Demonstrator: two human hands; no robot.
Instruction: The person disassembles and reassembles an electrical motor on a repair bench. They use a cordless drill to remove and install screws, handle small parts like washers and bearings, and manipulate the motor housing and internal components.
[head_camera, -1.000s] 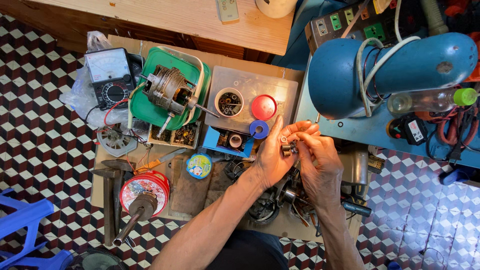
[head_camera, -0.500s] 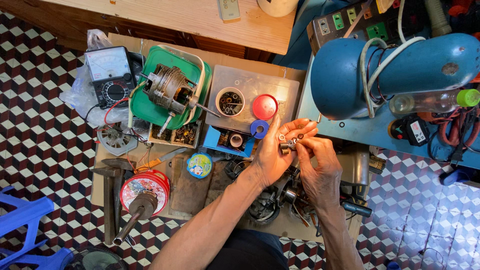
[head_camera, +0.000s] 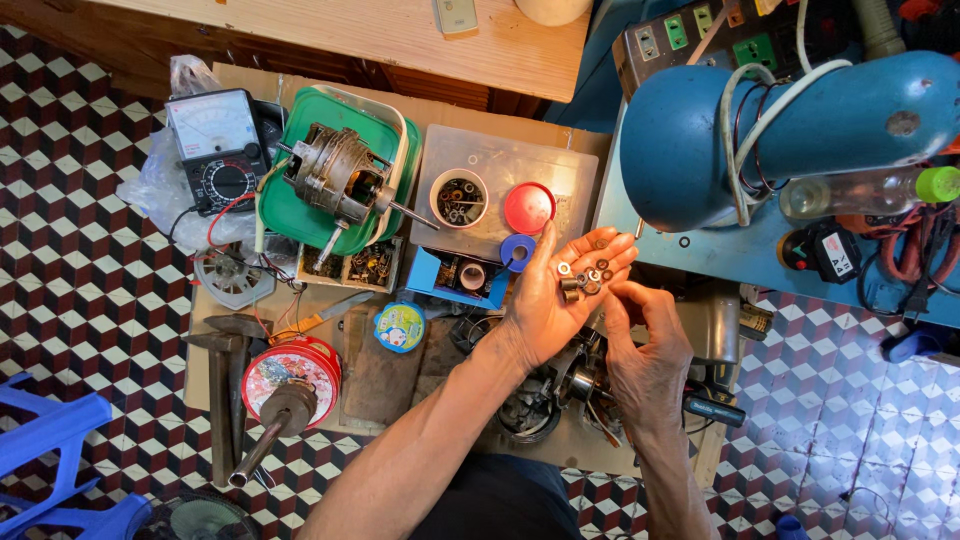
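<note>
Left hand (head_camera: 556, 300) lay flat, palm up and fingers spread, cupping little silvery washers and rings (head_camera: 582, 277). Right hand (head_camera: 640, 335) had its fingertips pinched right beside them.

Both forearms reach forward. The left hand (head_camera: 556, 300) lies flat, palm up, fingers spread. The right hand (head_camera: 645, 345) curls beside it, fingertips pinched near the left palm.
</note>
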